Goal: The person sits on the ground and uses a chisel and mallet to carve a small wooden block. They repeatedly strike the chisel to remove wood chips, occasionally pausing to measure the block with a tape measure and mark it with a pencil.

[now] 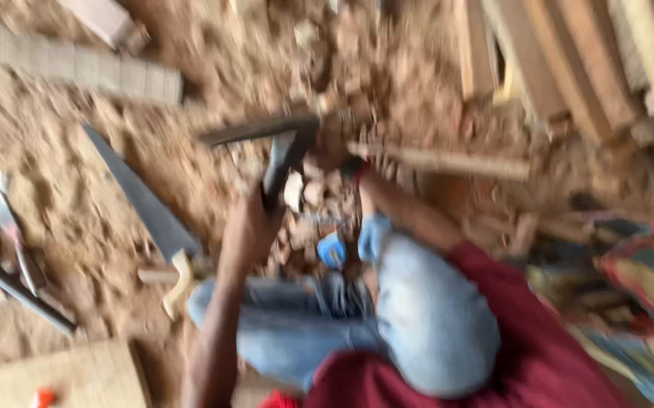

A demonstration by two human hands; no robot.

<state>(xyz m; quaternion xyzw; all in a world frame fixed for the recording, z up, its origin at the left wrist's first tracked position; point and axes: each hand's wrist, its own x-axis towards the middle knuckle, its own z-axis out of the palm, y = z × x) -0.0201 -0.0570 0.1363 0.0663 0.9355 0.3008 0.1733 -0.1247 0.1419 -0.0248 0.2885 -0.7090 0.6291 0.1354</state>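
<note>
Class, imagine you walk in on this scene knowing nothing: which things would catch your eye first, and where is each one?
First, at centre, the left hand raised with its grip closed on the handle of a dark adze-like tool above a ground thick with wood chips. To its left a handsaw lies slantwise in the chips. At top right stands a stack of planks; the right hand is blurred near a wooden stick.

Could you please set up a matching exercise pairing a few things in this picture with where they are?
Things:
1. handsaw
2. hammer
3. planks
4. wooden board

Places:
A. stacked at upper right
B. bottom left corner
C. held in the left hand
D. flat on the sawdust, left of the knees

Pairs: 1-D, 2-C, 3-A, 4-B
</note>
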